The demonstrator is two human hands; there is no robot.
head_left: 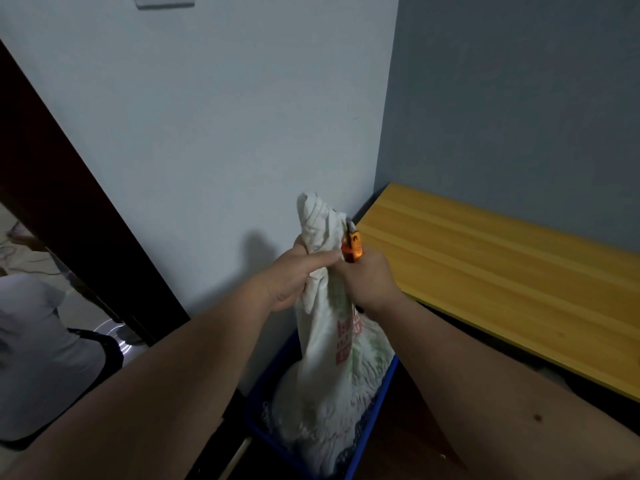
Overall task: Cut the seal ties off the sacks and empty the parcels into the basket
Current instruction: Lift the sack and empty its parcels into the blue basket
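Fingers (322, 259) of the left hand (294, 278) are closed around the gathered neck of a white woven sack (329, 368), with the index finger stretched along the fabric toward the right. The bunched top of the sack stands above this grip. The right hand (372, 282) is clenched on an orange cutter (353, 245), whose tip touches the sack's neck just beside the left index fingertip. I cannot see the seal tie itself.

The sack is upright and its lower part sits inside a blue basket (375, 420), close to the white wall (207, 133). The fabric looks wrinkled and a little dirty. Red printed characters run down its front, and there is some faint green print, but the writing is too blurred to read.

To the right of the sack, a yellow wooden tabletop (502, 268) stands along the grey wall (519, 98). At the left is a dark door frame (69, 202), and another person in a light shirt (31, 341) is beside it.
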